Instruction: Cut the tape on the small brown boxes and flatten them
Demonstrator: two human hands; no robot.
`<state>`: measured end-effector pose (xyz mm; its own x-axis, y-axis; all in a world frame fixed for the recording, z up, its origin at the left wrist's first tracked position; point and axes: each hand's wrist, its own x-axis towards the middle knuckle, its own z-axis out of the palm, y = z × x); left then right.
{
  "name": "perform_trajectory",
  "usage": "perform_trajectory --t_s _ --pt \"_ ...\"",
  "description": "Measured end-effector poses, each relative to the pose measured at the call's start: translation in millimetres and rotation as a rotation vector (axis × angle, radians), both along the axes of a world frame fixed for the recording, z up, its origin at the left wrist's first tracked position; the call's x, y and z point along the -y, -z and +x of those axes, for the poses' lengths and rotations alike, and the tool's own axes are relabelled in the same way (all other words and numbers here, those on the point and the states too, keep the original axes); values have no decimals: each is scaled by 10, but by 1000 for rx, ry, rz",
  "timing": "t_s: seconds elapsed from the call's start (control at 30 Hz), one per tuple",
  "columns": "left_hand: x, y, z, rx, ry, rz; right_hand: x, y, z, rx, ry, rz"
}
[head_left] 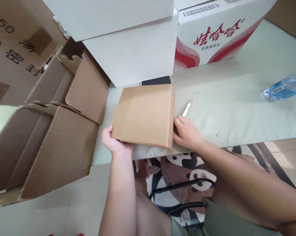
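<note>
Above the near edge of the pale tabletop (226, 114), a flat brown box (143, 113) is held by the left hand (116, 142). Its near left corner is gripped, with the thumb laid along the side and the other fingers partly hidden beneath; the fingers are clamped on the cardboard. At the right side of the box the right hand (187, 132) is placed, its fingers bent in toward the edge; whether they are closed on anything cannot be told. A slim white tool (186, 109) is seen just beyond those fingers, its lower end hidden by them.

Behind the box, a dark flat item (156, 80) is partly covered from view, in front of a large plain white box (135, 49). To the right of that, a white carton (219, 39) is marked with red characters. At the far right a clear bottle (285, 87) with a blue label is laid on its side. On the left, open brown cartons (86, 85) are seen.
</note>
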<state>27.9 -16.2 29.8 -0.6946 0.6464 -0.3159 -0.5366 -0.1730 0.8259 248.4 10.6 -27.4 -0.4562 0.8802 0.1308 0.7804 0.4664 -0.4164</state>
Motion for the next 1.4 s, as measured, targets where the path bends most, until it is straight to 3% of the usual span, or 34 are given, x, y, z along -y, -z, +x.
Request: perform_trajectory --t_s 1.4 --pt "4 30 4 -13 -11 6 11 -2 -1 12 8 -9"
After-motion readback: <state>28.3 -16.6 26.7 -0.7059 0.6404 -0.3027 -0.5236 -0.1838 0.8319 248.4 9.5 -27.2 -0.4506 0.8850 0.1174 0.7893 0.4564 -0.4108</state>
